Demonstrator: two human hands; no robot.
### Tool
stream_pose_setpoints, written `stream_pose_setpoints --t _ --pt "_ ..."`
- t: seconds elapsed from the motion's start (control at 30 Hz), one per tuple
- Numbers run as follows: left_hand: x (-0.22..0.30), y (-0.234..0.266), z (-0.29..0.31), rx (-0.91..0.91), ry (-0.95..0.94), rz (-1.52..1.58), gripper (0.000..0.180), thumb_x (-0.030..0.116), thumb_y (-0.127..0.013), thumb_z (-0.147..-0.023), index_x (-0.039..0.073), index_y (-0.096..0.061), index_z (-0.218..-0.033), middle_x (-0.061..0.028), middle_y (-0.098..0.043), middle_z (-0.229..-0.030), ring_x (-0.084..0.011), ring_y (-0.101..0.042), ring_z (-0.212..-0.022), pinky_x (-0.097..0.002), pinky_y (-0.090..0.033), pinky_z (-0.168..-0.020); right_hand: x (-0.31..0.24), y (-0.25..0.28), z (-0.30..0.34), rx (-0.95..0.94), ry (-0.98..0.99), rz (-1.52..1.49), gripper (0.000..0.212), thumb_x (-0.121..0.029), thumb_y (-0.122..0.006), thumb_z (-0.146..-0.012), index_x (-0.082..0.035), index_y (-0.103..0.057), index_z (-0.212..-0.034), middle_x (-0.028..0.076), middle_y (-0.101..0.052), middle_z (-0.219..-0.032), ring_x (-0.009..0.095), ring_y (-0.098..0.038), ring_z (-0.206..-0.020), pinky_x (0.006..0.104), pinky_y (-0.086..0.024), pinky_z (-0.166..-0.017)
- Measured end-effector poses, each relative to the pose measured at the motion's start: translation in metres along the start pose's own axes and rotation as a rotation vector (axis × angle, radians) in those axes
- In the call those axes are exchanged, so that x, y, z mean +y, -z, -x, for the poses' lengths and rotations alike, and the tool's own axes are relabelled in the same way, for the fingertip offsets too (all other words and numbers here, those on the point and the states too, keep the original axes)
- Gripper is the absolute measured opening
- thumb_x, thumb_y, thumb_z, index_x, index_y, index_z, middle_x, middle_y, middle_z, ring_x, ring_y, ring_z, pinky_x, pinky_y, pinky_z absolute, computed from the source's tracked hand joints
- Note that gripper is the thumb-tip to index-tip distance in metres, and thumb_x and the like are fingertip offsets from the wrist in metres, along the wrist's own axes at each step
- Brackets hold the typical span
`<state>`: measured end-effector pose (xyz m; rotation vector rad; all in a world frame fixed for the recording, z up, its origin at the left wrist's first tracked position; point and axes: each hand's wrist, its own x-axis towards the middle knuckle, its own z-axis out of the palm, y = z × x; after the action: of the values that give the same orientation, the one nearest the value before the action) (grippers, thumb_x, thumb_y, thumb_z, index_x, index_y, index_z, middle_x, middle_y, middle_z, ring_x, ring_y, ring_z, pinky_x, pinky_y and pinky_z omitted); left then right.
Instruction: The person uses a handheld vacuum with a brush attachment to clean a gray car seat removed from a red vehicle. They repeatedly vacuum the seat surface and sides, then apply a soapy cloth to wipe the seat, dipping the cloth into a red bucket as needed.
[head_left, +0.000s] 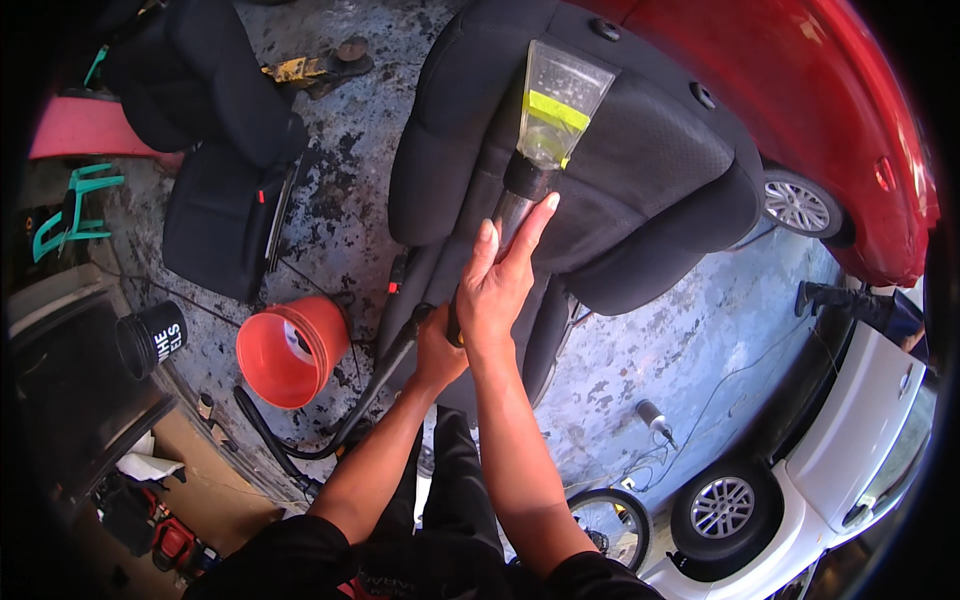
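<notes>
Clear nozzle (pixel 560 105) right over a car seat (pixel 650 165)
Right grip (pixel 497 290) wrapped on the wand (pixel 514 210), left grip (pixel 438 348) clamped lower, by the hose (pixel 393 368).

2 bare forearms (pixel 525 460) angled inward, meeting at close-set hands
Left hand (pixel 436 345) curled in a grip, partly behind the right wrist (pixel 490 350); right hand (pixel 498 287) farther forward, also gripping, its visible fingers (pixel 538 225) extended ahead.
</notes>
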<state>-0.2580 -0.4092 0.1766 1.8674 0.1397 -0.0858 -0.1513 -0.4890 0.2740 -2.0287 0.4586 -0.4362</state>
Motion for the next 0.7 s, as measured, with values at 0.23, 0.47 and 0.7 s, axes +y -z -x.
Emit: stream_pose_setpoints --t 0.23,0.47,0.7 --pt "-0.023 0.006 0.008 -0.047 0.047 0.015 0.039 0.02 -0.093 -0.077 0.0 -0.064 -0.095 -0.0215 -0.072 -0.087 -0.0423 -0.073 -0.085 -0.0454 -0.054 -0.072 0.024 -0.014 0.025 -0.031 -0.069 -0.019 0.083 -0.021 -0.064 -0.109 -0.011 -0.013 -0.174 0.026 -0.07 -0.123 0.041 -0.075 -0.101 0.0436 -0.06 -0.084" --pt "-0.066 0.011 0.02 -0.09 0.037 -0.029 0.039 0.021 -0.092 -0.079 0.001 -0.067 -0.102 -0.0222 -0.075 -0.094 -0.041 -0.075 -0.093 -0.045 -0.056 -0.076 0.049 -0.036 0.046 -0.021 -0.07 0.041 0.082 -0.023 -0.065 -0.108 -0.009 -0.016 -0.173 0.03 -0.069 -0.132 0.048 -0.074 -0.104 0.0485 -0.061 -0.082" --pt "-0.094 0.012 0.032 -0.124 0.103 -0.057 0.038 0.021 -0.09 -0.08 0.001 -0.066 -0.101 -0.0218 -0.076 -0.091 -0.0419 -0.075 -0.089 -0.0438 -0.057 -0.075 0.068 -0.047 0.064 -0.014 -0.085 0.08 0.082 -0.023 -0.065 -0.108 -0.011 -0.017 -0.173 0.028 -0.07 -0.13 0.045 -0.075 -0.103 0.048 -0.061 -0.082"
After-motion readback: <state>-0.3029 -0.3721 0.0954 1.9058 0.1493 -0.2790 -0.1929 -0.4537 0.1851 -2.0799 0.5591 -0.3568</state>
